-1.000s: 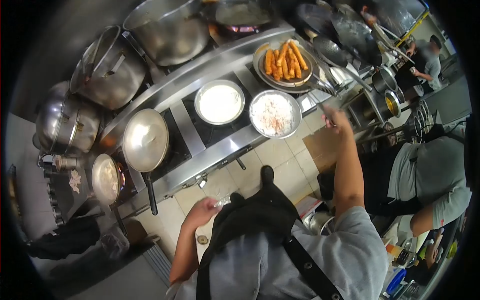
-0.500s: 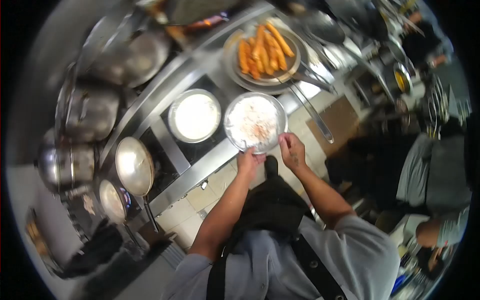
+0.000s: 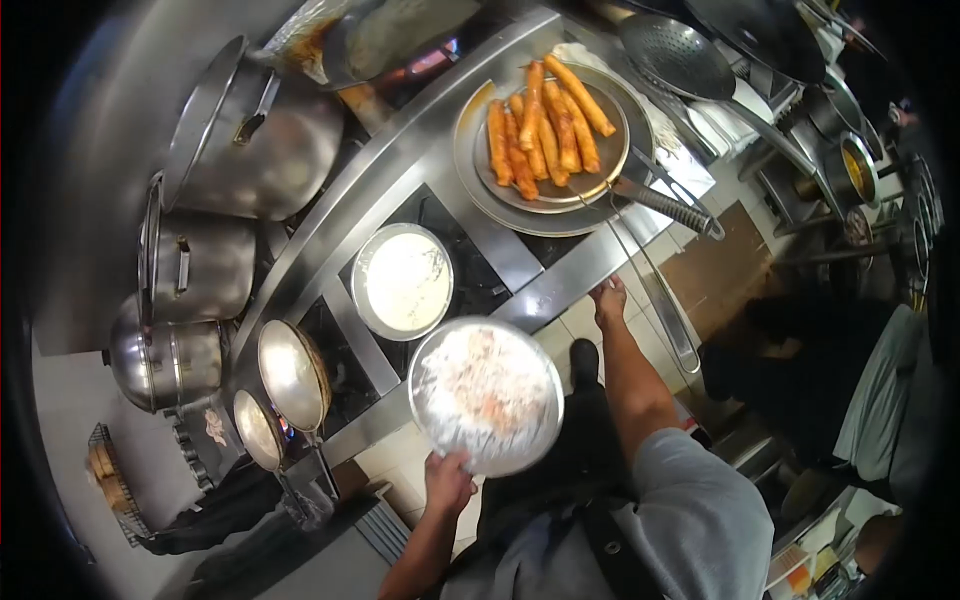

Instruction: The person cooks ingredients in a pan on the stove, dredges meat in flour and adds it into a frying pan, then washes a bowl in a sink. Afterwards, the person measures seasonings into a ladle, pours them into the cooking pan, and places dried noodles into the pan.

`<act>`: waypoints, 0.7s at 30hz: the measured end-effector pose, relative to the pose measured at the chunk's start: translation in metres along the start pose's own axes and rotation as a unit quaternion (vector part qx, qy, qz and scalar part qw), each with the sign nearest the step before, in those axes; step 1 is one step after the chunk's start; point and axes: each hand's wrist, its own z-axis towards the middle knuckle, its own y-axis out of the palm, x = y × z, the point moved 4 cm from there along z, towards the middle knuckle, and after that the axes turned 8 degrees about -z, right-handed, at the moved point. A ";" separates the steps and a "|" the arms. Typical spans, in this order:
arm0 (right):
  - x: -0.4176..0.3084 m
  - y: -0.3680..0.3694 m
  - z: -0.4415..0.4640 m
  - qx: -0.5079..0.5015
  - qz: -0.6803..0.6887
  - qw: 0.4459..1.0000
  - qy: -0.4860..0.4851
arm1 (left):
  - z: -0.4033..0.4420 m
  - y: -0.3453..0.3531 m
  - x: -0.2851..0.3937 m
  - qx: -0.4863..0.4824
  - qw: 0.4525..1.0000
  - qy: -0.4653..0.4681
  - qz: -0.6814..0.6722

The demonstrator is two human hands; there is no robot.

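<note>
A round metal bowl (image 3: 487, 395) of white powder with reddish-brown patches is gripped at its near rim by my left hand (image 3: 449, 482), raised in front of my apron. My right hand (image 3: 609, 300) is off to the right, by the front edge of the stove, fingers curled; whether they pinch anything is too small to tell. A second bowl (image 3: 403, 281) with pale batter sits on the stove. Behind it, golden-brown fried rolls (image 3: 545, 130) are piled in a pan with a coiled handle. A long-handled metal utensil (image 3: 655, 290) extends from that pan past the stove edge.
Large steel pots (image 3: 255, 140) line the back left. Two pans (image 3: 292, 375) stand at the stove's left end, a flame beside the smaller one. A perforated ladle (image 3: 677, 57) and dark pans are at the upper right. Another person's dark clothing (image 3: 800, 380) shows at the right.
The powder bowl has come off the stove toward me in my left hand. My right hand has left the bowl and moved right. The camera view has shifted.
</note>
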 end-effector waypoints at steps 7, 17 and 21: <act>-0.015 0.000 0.003 -0.067 -0.024 0.992 0.100 | -0.030 -0.066 0.027 0.054 0.996 0.076 -0.005; -0.015 -0.002 0.010 -0.079 -0.009 0.996 0.050 | -0.043 -0.126 0.038 0.091 0.992 0.079 -0.026; -0.015 -0.003 0.007 -0.036 -0.059 0.997 -0.029 | -0.041 -0.145 0.034 0.099 0.992 0.075 -0.020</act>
